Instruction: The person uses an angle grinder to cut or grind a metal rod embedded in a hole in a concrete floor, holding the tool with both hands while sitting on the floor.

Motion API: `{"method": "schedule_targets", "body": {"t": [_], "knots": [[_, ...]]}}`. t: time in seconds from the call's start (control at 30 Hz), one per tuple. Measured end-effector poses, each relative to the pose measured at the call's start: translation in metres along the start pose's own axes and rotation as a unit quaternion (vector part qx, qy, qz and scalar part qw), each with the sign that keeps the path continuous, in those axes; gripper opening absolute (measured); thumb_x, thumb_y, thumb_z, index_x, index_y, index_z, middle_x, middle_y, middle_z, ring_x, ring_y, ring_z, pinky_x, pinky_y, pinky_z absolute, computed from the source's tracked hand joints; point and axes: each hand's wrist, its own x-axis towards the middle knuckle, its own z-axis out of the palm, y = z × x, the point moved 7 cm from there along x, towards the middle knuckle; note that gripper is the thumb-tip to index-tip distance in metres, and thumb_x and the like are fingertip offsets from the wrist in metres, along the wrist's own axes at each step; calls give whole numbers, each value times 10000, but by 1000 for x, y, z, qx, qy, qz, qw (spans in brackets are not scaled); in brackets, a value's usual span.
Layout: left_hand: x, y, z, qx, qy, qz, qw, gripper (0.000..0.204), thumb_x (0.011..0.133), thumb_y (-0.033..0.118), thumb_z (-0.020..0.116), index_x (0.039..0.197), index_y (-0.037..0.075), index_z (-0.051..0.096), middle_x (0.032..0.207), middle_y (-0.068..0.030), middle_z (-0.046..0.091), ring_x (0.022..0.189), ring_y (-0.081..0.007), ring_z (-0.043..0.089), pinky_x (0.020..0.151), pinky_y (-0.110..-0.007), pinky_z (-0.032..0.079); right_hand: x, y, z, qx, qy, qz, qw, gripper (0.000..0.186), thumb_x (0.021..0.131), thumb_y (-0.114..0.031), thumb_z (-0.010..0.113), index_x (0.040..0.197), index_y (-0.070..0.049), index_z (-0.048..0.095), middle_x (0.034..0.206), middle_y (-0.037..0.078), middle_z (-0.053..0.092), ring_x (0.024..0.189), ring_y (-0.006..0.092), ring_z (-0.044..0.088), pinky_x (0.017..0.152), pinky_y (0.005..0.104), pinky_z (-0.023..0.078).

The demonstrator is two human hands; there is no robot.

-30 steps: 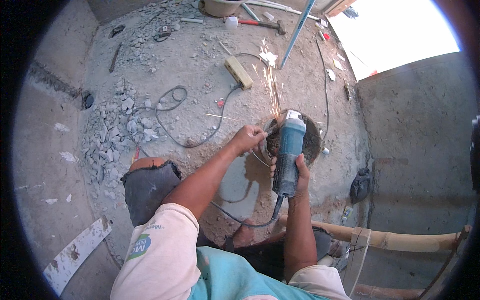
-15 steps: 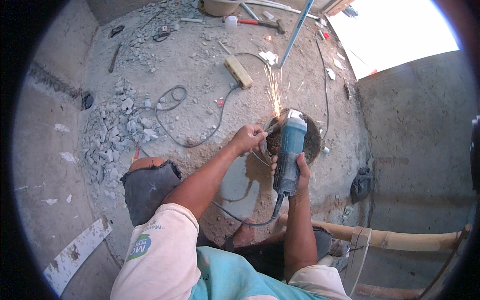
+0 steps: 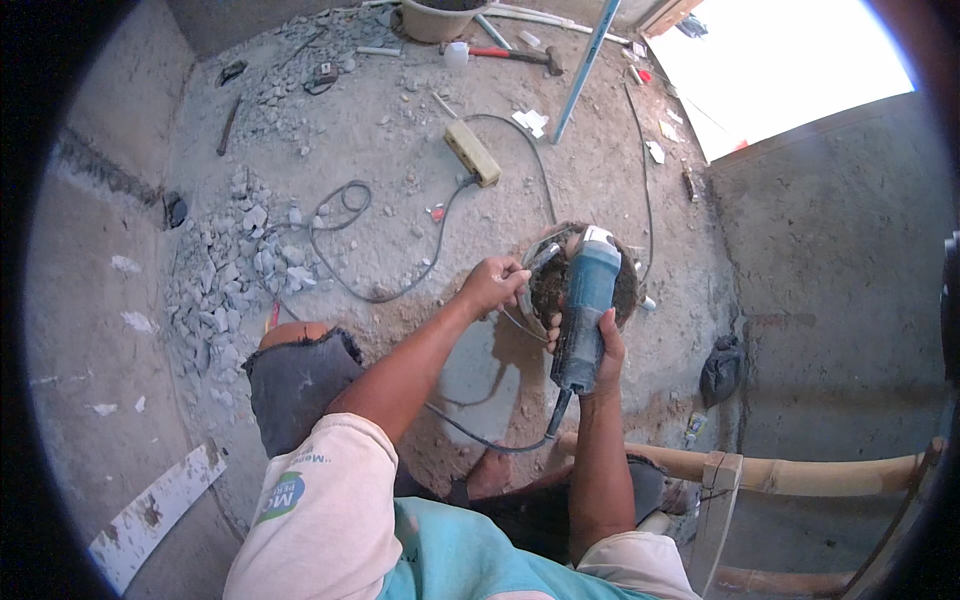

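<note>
My right hand [image 3: 590,345] grips a blue angle grinder [image 3: 586,290] with a silver head, its cord trailing back toward me. Beneath it is a round bucket [image 3: 544,296] with dark, dirty contents. At the bucket's left rim my left hand [image 3: 490,283] is closed, thumb and fingers pinched on a thin grey piece [image 3: 537,263]; its exact shape is hard to make out. The grinder's head lies over the bucket, and its disc is mostly hidden.
Rubble [image 3: 240,270], a yellowish power strip [image 3: 470,150] with cables, a red-handled hammer [image 3: 500,54], an upright blue pipe [image 3: 585,70] and a basin [image 3: 440,18] are on the floor. A bamboo frame [image 3: 810,475] stands right, beside a concrete wall [image 3: 830,250]. A bright opening is top right.
The spray of sparks seen earlier is gone. The grinder and my right hand have shifted slightly to the right, with the head no longer throwing sparks.
</note>
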Motion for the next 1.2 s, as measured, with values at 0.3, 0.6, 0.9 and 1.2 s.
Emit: {"method": "schedule_targets", "body": {"t": [0.3, 0.6, 0.9, 1.2], "knots": [[-5, 0, 0, -28, 13, -16, 999, 243, 884, 256, 625, 970, 30, 597, 784, -48, 649, 606, -106, 608, 476, -236, 455, -3, 8, 8, -25, -14, 18, 999, 741, 869, -550, 532, 1222, 93, 427, 954, 203, 615, 783, 266, 657, 674, 359, 570], [-2, -2, 2, -11, 16, 1, 1000, 219, 883, 243, 622, 947, 35, 597, 770, -46, 656, 598, -105, 615, 488, -234, 463, 0, 15, 6, -14, -7, 34, 999, 715, 872, -531, 539, 1211, 92, 442, 951, 199, 622, 768, 262, 662, 669, 365, 576], [-6, 1, 3, -27, 26, -7, 999, 216, 881, 229, 624, 951, 27, 593, 768, -53, 657, 594, -104, 609, 476, -238, 455, 2, 13, 8, -9, -17, 23, 1000, 699, 880, -509, 536, 1213, 97, 432, 951, 196, 624, 770, 266, 663, 675, 365, 577], [-5, -2, 3, -23, 39, 1, 999, 203, 885, 222, 619, 946, 31, 589, 753, -42, 644, 588, -97, 600, 465, -228, 451, 1, 13, 6, 23, -20, 31, 999, 637, 898, -477, 523, 1203, 75, 442, 962, 197, 621, 794, 279, 659, 693, 384, 573]]}}
